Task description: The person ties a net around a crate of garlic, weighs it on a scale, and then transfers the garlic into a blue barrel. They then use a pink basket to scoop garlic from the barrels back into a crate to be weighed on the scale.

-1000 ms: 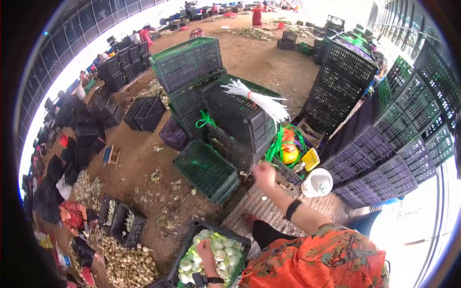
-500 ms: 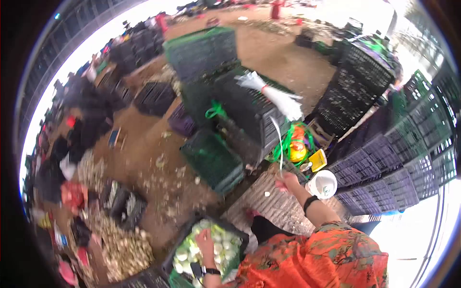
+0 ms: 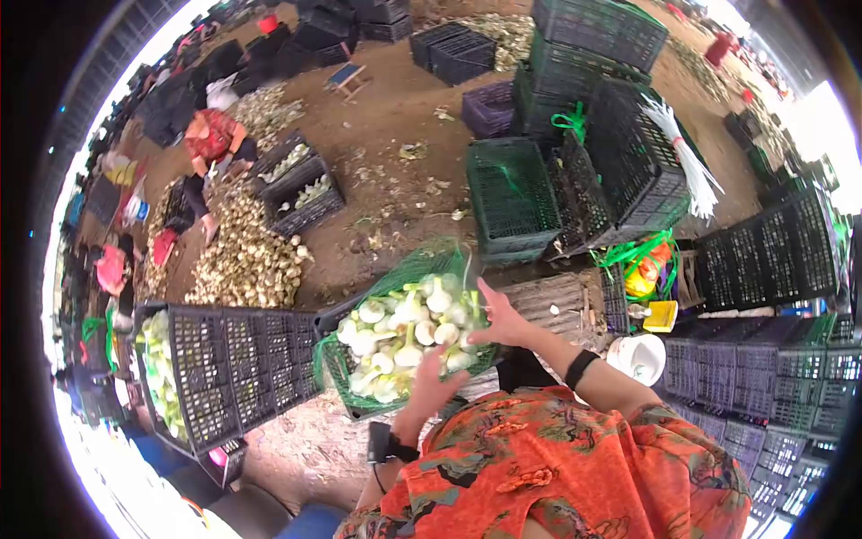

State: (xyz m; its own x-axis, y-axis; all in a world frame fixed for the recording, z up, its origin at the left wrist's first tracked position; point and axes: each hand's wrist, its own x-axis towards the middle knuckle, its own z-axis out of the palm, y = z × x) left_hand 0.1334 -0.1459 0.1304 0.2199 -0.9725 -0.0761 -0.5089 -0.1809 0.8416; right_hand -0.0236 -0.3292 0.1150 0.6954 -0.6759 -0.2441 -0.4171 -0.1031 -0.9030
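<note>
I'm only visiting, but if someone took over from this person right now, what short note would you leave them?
Left hand: open, fingers spread over the bulbs on the near side.
Right hand: open, at the right edge of the heap, against the green net; no strip visible in it.
Things: the black crate is lined with the net and heaped with white-and-green bulbs. A bundle of white strips lies on a tilted crate further off.
Done: crate filled.
Left: the net's mouth is open and untied; a loose pile remains on the ground.
</note>
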